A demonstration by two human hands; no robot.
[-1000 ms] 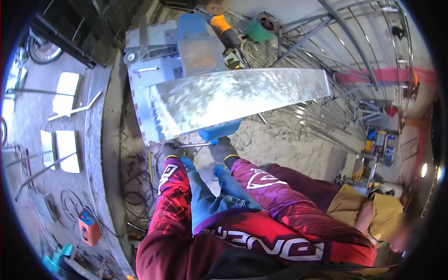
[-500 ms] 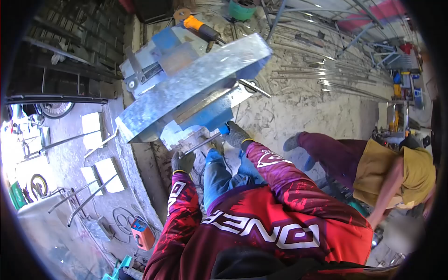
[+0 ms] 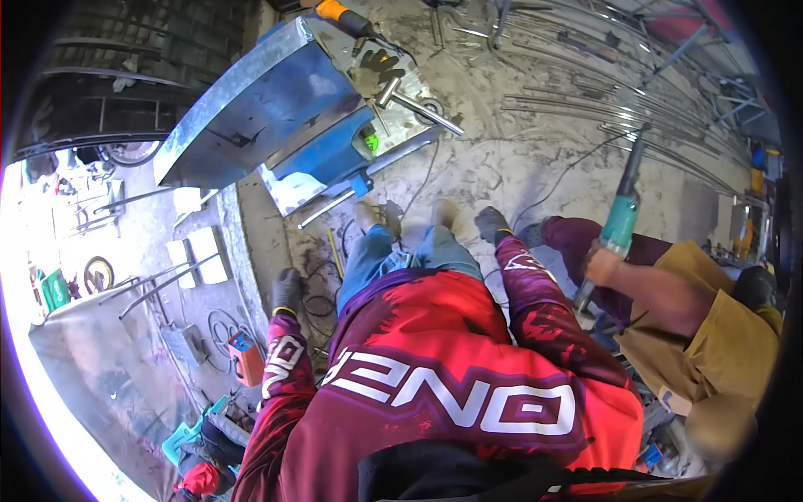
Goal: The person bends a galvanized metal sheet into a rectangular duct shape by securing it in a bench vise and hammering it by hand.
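Note:
My left hand (image 3: 287, 290), in a dark grey glove, hangs at the left of my legs, open and holding nothing visible. To the right of my legs, my right hand (image 3: 492, 223), gloved alike, is also open, away from the bench and its tools. A large bent sheet-metal piece (image 3: 259, 113) stands tilted beside and over a blue metal block (image 3: 335, 151). Below that block is a metal bar handle (image 3: 326, 209) with a blue fitting. A hammer (image 3: 422, 110) lies on the metal work surface, near a dark glove (image 3: 378, 63).
At the right, a co-worker (image 3: 698, 309) holds a teal power tool (image 3: 620, 224). An orange and black grinder (image 3: 343, 17) is at the top. Metal rods (image 3: 594, 105) lie on the floor at the upper right. An orange box (image 3: 245, 360) and coiled cables are lower left.
Both my hands have let go of the bar handle and moved apart to my sides. The sheet-metal piece now appears farther left, with its inner side showing. The co-worker's teal tool has come into view.

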